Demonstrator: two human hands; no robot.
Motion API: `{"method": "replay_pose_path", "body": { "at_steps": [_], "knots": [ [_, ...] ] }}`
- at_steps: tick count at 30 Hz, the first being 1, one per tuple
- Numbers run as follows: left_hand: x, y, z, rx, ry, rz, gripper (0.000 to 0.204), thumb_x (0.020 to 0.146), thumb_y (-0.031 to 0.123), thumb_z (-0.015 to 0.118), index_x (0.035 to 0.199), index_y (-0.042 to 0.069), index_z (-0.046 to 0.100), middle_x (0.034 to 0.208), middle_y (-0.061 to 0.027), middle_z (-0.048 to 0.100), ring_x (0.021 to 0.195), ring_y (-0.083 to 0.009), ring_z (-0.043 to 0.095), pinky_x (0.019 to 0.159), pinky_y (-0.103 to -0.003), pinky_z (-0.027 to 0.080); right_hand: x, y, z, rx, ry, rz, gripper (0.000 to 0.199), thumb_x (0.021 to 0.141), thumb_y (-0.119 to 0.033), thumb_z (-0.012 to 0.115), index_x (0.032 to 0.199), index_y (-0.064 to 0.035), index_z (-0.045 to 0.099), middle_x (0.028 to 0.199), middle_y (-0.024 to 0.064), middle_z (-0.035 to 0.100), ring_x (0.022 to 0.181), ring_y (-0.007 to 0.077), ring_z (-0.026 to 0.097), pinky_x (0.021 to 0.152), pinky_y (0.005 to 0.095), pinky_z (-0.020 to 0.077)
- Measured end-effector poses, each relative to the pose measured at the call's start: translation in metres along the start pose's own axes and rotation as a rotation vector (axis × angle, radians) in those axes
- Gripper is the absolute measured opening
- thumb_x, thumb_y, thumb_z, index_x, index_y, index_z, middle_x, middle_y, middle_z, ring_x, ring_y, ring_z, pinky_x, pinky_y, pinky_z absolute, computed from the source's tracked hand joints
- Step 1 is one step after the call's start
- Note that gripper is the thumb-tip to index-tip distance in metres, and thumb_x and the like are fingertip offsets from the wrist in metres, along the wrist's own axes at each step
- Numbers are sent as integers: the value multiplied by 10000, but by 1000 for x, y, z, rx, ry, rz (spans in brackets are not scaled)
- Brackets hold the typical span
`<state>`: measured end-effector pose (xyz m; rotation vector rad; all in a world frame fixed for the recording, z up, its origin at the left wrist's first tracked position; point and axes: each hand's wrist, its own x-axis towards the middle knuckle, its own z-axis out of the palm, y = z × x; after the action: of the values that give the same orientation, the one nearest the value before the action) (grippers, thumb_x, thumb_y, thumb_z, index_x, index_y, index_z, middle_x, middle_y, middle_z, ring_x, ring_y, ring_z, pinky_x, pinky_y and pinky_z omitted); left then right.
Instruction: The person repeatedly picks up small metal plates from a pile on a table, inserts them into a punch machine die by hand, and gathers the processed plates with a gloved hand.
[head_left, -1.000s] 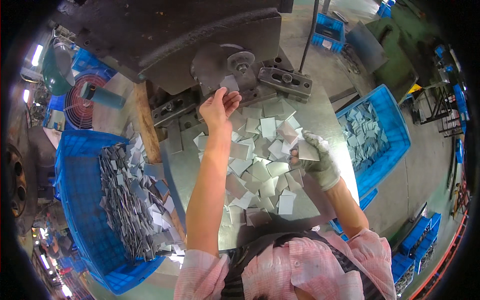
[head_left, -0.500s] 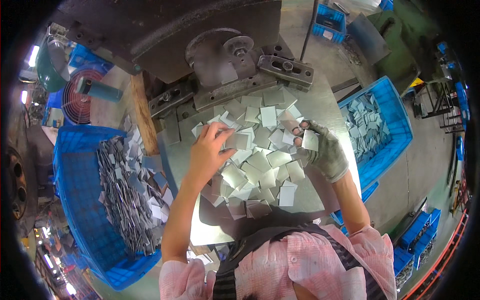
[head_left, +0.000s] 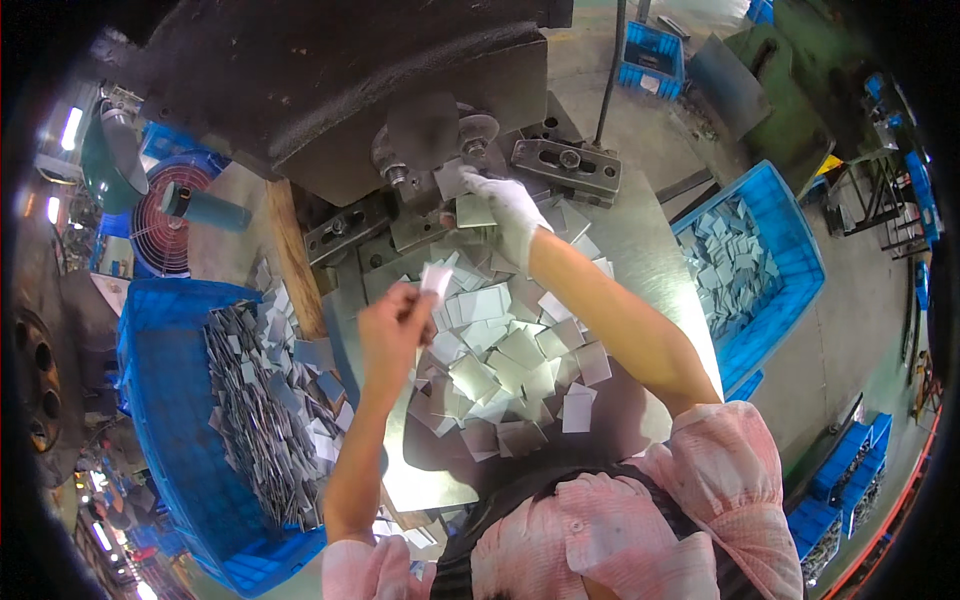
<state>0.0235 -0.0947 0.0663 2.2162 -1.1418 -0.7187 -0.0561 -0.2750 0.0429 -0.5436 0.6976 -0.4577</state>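
My bare left hand (head_left: 390,328) is closed on a small metal plate (head_left: 437,279), which it holds up over the left side of the pile. Square grey metal plates (head_left: 520,348) lie loosely heaped on the steel table (head_left: 632,300). My right hand (head_left: 513,212), in a whitish glove, reaches to the die of the press (head_left: 400,125). Its fingertips meet a plate (head_left: 451,178) at the die. Another plate (head_left: 476,211) sits under the palm, gripped by the glove; some fingers are hidden.
A blue bin (head_left: 165,400) packed with plates stands at the left, and another blue bin (head_left: 765,290) with plates at the right. Bolted clamps (head_left: 567,165) flank the die. A wooden bar (head_left: 295,260) and a red fan (head_left: 160,215) are at the left.
My right hand has moved from the right of the pile up and left to the die. My left hand has lifted a plate from the heap and drawn slightly back.
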Motion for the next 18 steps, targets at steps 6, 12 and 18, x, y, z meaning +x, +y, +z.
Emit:
{"method": "replay_pose_path", "body": {
  "at_steps": [6,12,18],
  "knots": [
    [63,23,8,-988,109,-140,188,821,179,596,808,-8,593,695,-117,634,544,-158,615,493,-219,472,-52,-3,-24,8,18,-101,323,869,-220,513,1142,-55,465,969,112,597,761,206,613,644,346,527],
    [109,21,34,-1326,102,-249,149,761,99,641,791,-34,581,710,-151,630,569,-179,627,468,-196,512,-113,-7,-77,39,-70,-7,297,898,-259,452,1130,-75,475,933,89,605,784,177,604,639,311,519],
    [112,36,44,-1391,317,-297,176,759,97,644,805,-51,561,726,-165,627,570,-185,627,461,-200,516,-134,2,-83,79,-53,-23,324,885,-298,470,1111,-65,478,888,116,610,717,187,621,586,319,531]
  ]
}}
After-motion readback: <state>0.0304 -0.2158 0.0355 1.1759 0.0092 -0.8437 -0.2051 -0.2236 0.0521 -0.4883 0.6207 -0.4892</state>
